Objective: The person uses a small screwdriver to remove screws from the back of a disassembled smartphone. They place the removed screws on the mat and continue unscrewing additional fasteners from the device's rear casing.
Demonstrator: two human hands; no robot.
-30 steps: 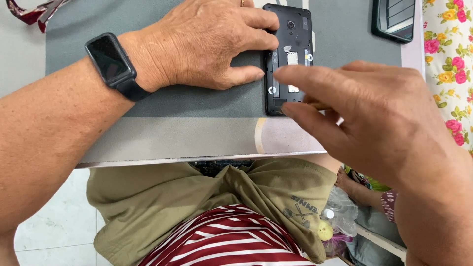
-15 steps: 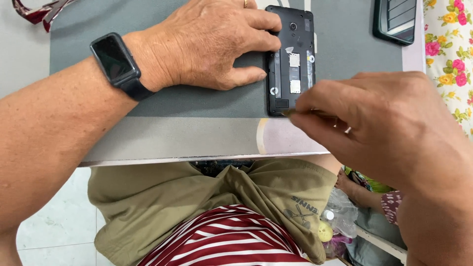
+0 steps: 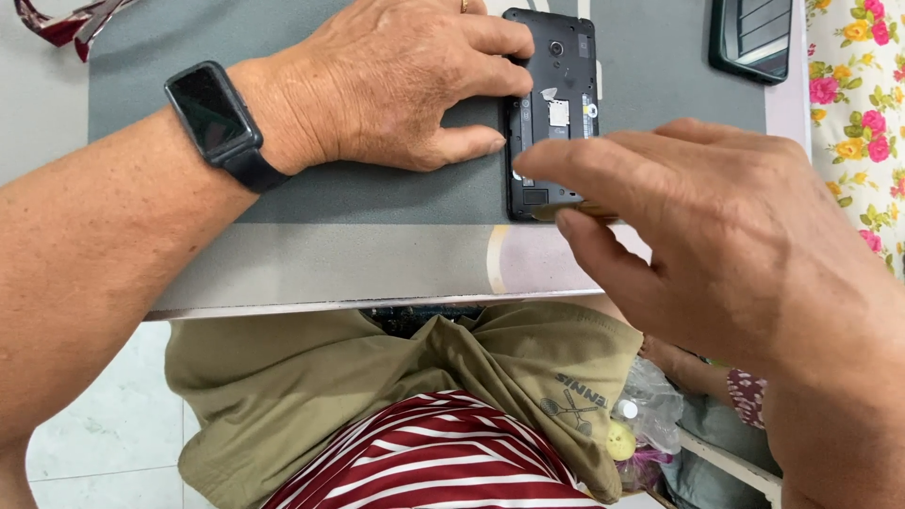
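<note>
A black phone [image 3: 556, 99] with its back cover off lies face down on a grey mat [image 3: 330, 203]. My left hand [image 3: 405, 85], with a black smartwatch [image 3: 212, 113] on its wrist, lies flat on the mat and its fingers and thumb grip the phone's left edge. My right hand [image 3: 735, 245] reaches in from the right. Its fingers and thumb pinch a thin brownish tool [image 3: 577, 210] at the phone's near end. The forefinger covers part of the phone's lower half.
A second black device [image 3: 754, 38] lies at the mat's far right corner. Red spectacles [image 3: 57, 24] sit at the far left. A floral cloth [image 3: 853, 104] covers the table on the right. The table's near edge [image 3: 330, 306] runs just above my lap.
My right hand dropped from above the phone's middle to its near end, and its forefinger now stretches back over the lower half. My left hand has stayed in place.
</note>
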